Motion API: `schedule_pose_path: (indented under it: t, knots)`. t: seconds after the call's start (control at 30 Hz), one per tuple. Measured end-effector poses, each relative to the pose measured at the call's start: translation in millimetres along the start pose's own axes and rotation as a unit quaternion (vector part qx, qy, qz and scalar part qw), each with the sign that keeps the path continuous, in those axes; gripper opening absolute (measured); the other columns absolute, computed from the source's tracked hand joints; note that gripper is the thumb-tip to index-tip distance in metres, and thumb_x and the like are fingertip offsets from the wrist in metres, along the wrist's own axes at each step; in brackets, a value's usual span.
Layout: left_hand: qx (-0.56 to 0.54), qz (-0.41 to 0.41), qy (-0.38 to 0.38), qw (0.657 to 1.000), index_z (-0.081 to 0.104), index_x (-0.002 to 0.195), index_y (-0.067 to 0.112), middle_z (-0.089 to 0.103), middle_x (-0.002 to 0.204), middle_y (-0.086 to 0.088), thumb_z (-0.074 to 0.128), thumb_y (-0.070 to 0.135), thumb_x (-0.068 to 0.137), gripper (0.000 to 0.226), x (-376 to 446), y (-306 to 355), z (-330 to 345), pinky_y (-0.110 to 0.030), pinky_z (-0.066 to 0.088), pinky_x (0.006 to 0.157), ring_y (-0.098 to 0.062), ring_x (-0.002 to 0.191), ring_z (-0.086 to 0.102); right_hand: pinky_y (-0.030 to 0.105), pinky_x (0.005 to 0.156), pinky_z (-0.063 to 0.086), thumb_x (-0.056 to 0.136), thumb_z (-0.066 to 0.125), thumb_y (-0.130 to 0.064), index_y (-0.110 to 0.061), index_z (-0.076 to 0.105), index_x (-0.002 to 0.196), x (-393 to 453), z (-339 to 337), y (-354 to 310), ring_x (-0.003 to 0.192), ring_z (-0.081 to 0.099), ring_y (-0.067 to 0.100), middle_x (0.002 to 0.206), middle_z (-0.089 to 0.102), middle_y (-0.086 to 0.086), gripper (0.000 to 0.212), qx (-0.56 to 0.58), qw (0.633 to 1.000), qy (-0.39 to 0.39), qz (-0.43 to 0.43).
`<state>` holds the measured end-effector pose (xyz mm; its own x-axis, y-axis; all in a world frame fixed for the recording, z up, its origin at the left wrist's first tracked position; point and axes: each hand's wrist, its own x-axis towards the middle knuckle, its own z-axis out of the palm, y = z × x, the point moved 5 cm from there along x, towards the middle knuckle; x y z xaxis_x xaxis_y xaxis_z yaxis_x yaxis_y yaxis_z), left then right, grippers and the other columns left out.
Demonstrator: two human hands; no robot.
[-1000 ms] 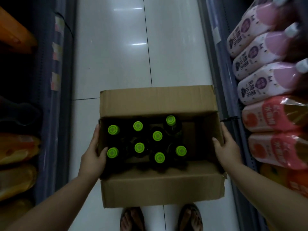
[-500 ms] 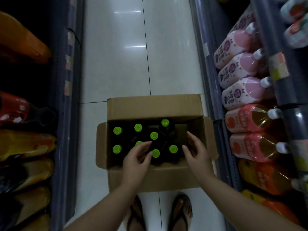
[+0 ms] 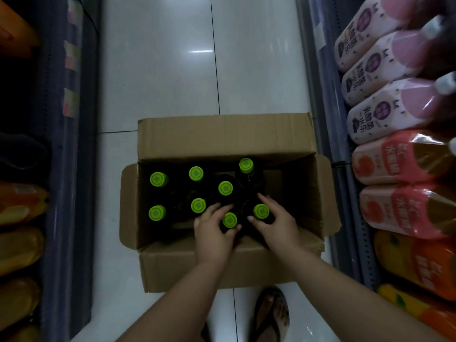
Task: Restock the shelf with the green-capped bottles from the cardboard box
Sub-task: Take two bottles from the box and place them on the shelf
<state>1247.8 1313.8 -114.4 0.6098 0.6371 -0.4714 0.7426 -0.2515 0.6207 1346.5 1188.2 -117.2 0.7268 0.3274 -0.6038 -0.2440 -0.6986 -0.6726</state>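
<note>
Two upright bottles at the box's (image 3: 306,193) near side are being grasped: one (image 3: 229,219) by the left hand (image 3: 214,233), one (image 3: 261,211) by the right (image 3: 276,224).

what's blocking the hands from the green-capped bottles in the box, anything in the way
Nothing visible. The cardboard box is open, flaps folded out. The left hand already wraps the near bottle, and the right hand is at the bottle beside it.
</note>
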Motion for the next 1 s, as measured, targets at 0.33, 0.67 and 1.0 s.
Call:
schedule_pose_path:
  t: [0.33,0.67,1.0]
  knots:
    - [-0.044,0.091,-0.015,0.995,0.069,0.103,0.027,0.050,0.124,0.028,0.080,0.020,0.070,0.036,-24,23,-34,0.005,0.017,0.094,-0.005,0.124,0.039,-0.006,0.090,0.029,0.079,0.073,-0.009,-0.027,0.061,0.120,-30,-21,-21,0.124,0.041,-0.004,0.135,0.047,-0.013,0.047,0.042,0.996,0.022,-0.077]
    - [-0.163,0.152,-0.129,0.966,0.067,0.099,0.043,0.058,0.122,0.033,0.074,0.035,0.063,0.038,-88,160,-161,-0.004,0.026,0.103,0.012,0.135,0.030,0.018,0.097,0.045,0.069,0.076,-0.026,-0.054,0.063,0.102,-139,-144,-159,0.120,0.052,-0.001,0.124,0.058,-0.016,0.045,0.104,0.977,0.059,-0.178]
    - [-0.224,0.221,-0.185,0.931,0.067,0.101,0.037,0.067,0.113,0.005,0.067,0.037,0.074,0.027,-166,282,-267,-0.043,0.053,0.090,-0.019,0.113,0.061,0.004,0.084,0.044,0.079,0.065,-0.027,-0.024,0.064,0.101,-277,-236,-257,0.102,0.056,-0.008,0.108,0.059,0.011,0.022,0.159,0.933,0.208,-0.248]
